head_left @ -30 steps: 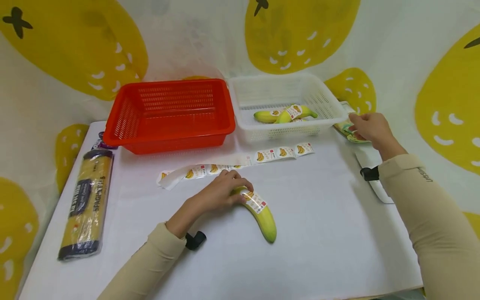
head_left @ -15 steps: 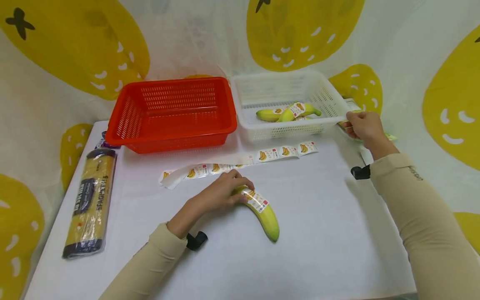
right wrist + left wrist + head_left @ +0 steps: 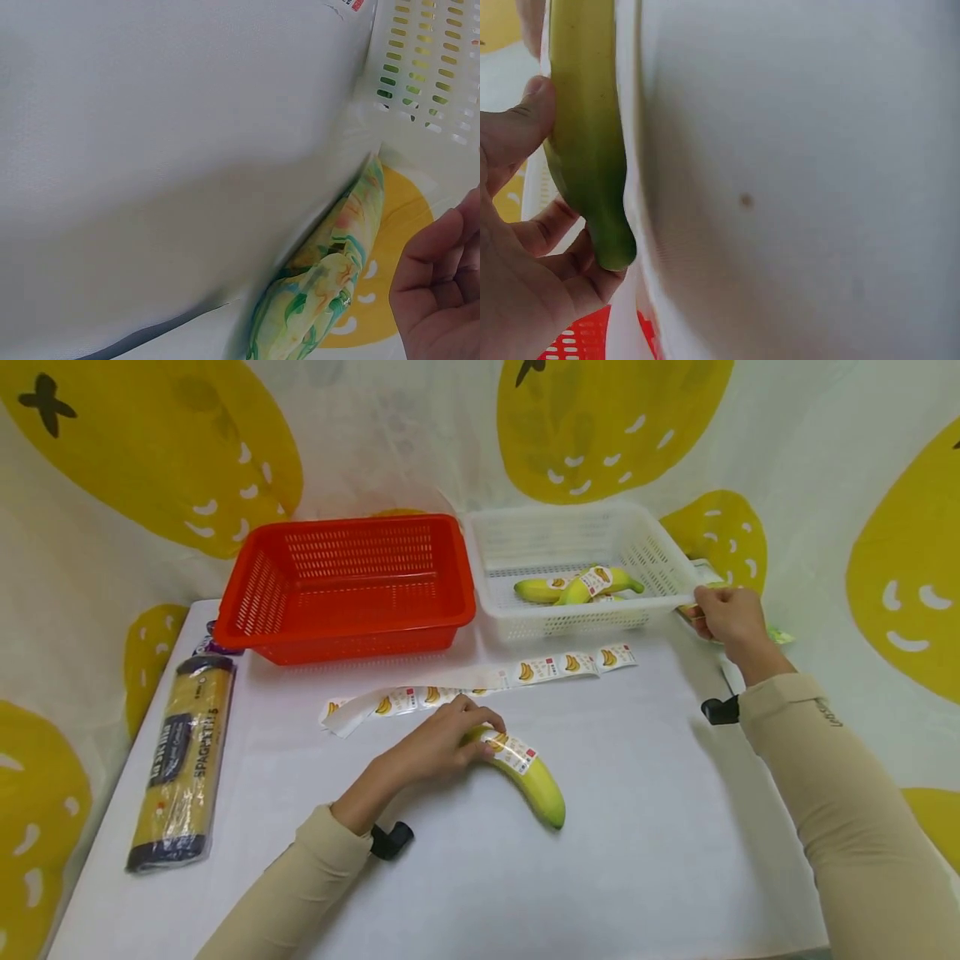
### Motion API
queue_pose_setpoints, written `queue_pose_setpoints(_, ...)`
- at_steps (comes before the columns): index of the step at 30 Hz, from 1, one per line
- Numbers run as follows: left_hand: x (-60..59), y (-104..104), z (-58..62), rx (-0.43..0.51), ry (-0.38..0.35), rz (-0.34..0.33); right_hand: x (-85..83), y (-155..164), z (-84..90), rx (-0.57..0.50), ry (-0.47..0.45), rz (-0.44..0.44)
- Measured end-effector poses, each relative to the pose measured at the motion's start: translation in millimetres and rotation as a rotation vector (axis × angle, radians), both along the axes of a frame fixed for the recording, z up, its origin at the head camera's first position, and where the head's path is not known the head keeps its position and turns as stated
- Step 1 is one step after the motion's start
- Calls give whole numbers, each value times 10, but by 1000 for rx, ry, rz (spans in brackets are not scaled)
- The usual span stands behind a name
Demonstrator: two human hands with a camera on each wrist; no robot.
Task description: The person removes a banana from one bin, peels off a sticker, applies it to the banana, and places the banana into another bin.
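In the head view, a yellow-green banana (image 3: 536, 785) with a banana-print label lies curved on the white table. My left hand (image 3: 450, 739) grips its upper end. The left wrist view shows the thumb and curled fingers around the greenish stem end of the banana (image 3: 592, 135). At the front right corner of a white plastic basket (image 3: 570, 618), my right hand (image 3: 735, 618) holds the rim with thumb and curled fingers. In the right wrist view, those fingers (image 3: 427, 262) are bent, with their tips cut off by the frame. Several labelled bananas (image 3: 592, 583) lie inside the basket.
A red basket (image 3: 352, 647) stands left of the white one. A strip of banana labels (image 3: 543, 670) lies across the table before the baskets. A spaghetti pack (image 3: 183, 760) lies at the left. A crumpled yellow-green package (image 3: 322, 277) is near my right hand.
My right hand has moved slightly left, from over the yellow-green package to the white basket's corner. My left hand keeps its grip; the banana's free end has swung slightly right and up.
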State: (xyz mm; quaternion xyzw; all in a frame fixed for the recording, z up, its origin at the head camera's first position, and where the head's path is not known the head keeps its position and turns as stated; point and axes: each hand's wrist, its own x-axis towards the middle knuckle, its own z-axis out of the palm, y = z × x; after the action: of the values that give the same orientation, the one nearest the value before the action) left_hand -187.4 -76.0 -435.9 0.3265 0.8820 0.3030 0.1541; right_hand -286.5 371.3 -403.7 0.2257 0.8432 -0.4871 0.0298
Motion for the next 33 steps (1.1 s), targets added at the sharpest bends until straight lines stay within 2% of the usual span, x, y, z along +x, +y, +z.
queue_pose_setpoints(4,-16,-10,78,59,-16,20,64,-9,-73,-15,42,6)
queue_pose_setpoints(8,-53,-4,224,137,-34,48,146,-59,-159,-41,97,2)
queue_pose_setpoints(13,-154,89,460,219,13,14,300,-116,-196,-30,128,-39)
queue_pose_setpoints(16,-254,166,613,259,39,-12,379,-158,-207,-9,147,-59)
queue_pose_setpoints(21,-497,289,847,267,43,-7,505,-266,-242,5,169,-69)
queue_pose_setpoints(26,-859,454,1029,256,52,32,629,-433,-264,-7,196,-69)
queue_pose_setpoints(29,-1087,544,1054,238,32,88,644,-577,-274,-14,216,-44)
queue_pose_setpoints(33,-1331,608,960,200,-55,153,622,-805,-277,-37,252,-5)
